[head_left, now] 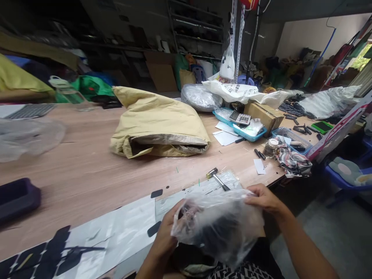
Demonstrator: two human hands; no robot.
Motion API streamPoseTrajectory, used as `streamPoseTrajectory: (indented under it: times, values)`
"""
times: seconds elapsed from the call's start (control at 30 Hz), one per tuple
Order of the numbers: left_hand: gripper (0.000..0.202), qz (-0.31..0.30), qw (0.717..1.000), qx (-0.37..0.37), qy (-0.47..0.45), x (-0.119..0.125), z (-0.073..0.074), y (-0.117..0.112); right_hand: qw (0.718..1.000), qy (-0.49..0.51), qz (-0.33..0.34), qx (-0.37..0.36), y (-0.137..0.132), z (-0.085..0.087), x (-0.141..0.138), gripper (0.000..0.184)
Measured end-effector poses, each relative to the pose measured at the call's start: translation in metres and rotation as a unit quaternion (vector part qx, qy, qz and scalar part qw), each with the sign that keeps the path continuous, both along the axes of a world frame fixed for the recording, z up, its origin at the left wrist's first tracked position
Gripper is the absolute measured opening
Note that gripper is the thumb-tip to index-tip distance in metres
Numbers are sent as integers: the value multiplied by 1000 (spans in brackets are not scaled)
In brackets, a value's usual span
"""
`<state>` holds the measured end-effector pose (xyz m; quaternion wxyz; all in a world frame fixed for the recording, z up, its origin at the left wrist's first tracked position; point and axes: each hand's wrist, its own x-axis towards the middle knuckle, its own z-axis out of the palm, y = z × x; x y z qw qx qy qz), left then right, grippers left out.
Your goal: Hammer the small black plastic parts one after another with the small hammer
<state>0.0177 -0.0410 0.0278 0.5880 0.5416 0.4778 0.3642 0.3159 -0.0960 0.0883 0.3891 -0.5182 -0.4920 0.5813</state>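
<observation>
A clear plastic bag [223, 224] with something dark inside hangs between my hands, above my lap at the table's front edge. My left hand [167, 230] grips the bag's left side, its fingers partly hidden by the plastic. On the other side, my right hand [263, 199] pinches the bag's upper right edge between thumb and fingers. Just beyond the bag, a small tool with a metal shaft [221, 182] lies on a clear sheet. Dark rounded pieces [154, 229] lie on the white sheet [116, 228] left of my left hand.
A large yellow sack [162, 120] lies mid-table, its mouth facing me. Behind it to the right are a blue tray [251, 133] with a calculator [240, 117], a cardboard box [266, 114] and a blue basket [292, 139]. A dark bin [19, 199] stands at left.
</observation>
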Motion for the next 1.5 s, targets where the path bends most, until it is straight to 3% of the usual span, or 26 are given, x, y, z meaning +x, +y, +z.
streamPoseTrajectory:
  times: [0.13,0.17,0.2,0.23,0.33,0.4,0.43,0.47,0.5,0.6,0.63,0.7,0.8,0.83,0.9,1.0,1.07,1.13,1.17,1.27,1.37,1.4,1.43,1.5]
  values:
    - [56,-10,997,-59,51,-9,-19,-8,993,-73,-87,-26,-36,-1,84,51]
    - [57,2,997,-56,61,-10,-23,-10,982,-140,-116,-49,-47,-5,101,50]
    - [58,11,996,-50,66,-11,-27,-11,953,-254,-145,-86,-57,-9,117,45]
    - [57,18,996,-44,70,-12,-30,-11,898,-385,-170,-130,-66,-13,130,38]
    - [54,25,997,-38,63,-12,-33,-13,826,-491,-227,-158,-91,-21,158,18]
    - [53,20,998,-47,40,-5,-29,-15,730,-586,-304,-175,-101,-23,163,14]
    - [52,15,998,-51,25,1,-26,-17,706,-603,-326,-175,-101,-24,159,13]
    - [51,6,998,-54,7,10,-22,-21,723,-586,-330,-159,-100,-24,150,13]
    - [51,-12,998,-53,-12,22,-17,-25,765,-543,-321,-129,-95,-23,136,14]
    - [66,-94,992,-27,-77,65,-5,-42,922,-294,-250,-29,-70,-18,72,18]
    - [77,-126,987,-18,-101,80,-2,-49,953,-194,-231,-6,-60,-15,48,21]
    - [87,-176,974,-10,-143,104,0,-61,976,-5,-215,14,-41,-9,5,29]
    - [48,-195,965,-28,-172,118,0,-71,960,135,-237,64,-22,-1,-28,28]
    - [35,-174,968,-43,-176,116,0,-70,954,123,-257,91,-19,0,-31,28]
    - [27,-85,973,-91,-195,106,-1,-63,947,20,-281,154,-18,0,-28,32]
    - [35,86,952,-160,-248,88,1,-44,952,-154,-170,205,-26,-5,-29,26]
    - [41,149,938,-166,-264,81,4,-34,965,-180,-61,180,-35,-14,-40,35]
    - [44,127,947,-157,-249,81,6,-31,979,-146,-35,138,-42,-28,-58,65]
    - [43,92,956,-150,-233,81,8,-32,988,-98,-36,110,-44,-35,-67,70]
    - [42,-24,976,-120,-179,79,11,-37,995,19,-99,27,-39,-51,-75,50]
    - [48,-28,988,-81,-125,69,7,-32,992,-47,-110,50,-13,-43,-48,35]
    - [47,-4,993,-60,-101,64,3,-27,981,-118,-124,91,0,-35,-34,33]
    - [45,27,996,-31,-75,59,-2,-21,953,-217,-154,144,15,-26,-18,32]
    - [39,86,995,38,-15,51,-16,-8,837,-449,-220,222,49,-8,14,20]
